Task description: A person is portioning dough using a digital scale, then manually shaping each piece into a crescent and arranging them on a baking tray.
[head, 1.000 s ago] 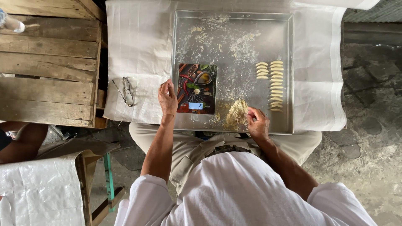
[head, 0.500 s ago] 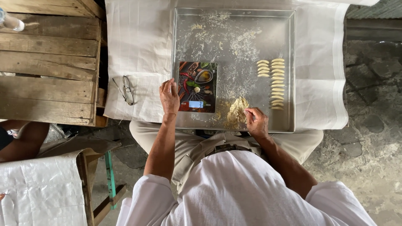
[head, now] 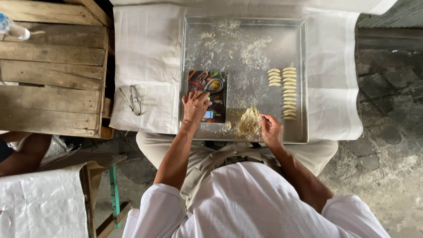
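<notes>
A large metal tray (head: 299, 53) dusted with flour lies on a white cloth in front of me. My left hand (head: 194, 105) rests flat on a colourful printed card (head: 216, 90) lying in the tray's near left part. My right hand (head: 269, 128) has its fingers pinched together right beside a small heap of pale dough crumbs (head: 249, 121) near the tray's front edge. Whether it holds a bit of dough I cannot tell. Two rows of small shaped dough pieces (head: 284, 90) lie along the tray's right side.
A pair of glasses (head: 132, 99) lies on the white cloth (head: 145, 53) left of the tray. Wooden crates (head: 50, 70) stand further left, with a plastic bottle (head: 13, 27) on top. Another person's arm (head: 22, 152) shows at the lower left, beside a white sack (head: 39, 207).
My right hand has shifted slightly right of the dough heap. My left hand stays on the card.
</notes>
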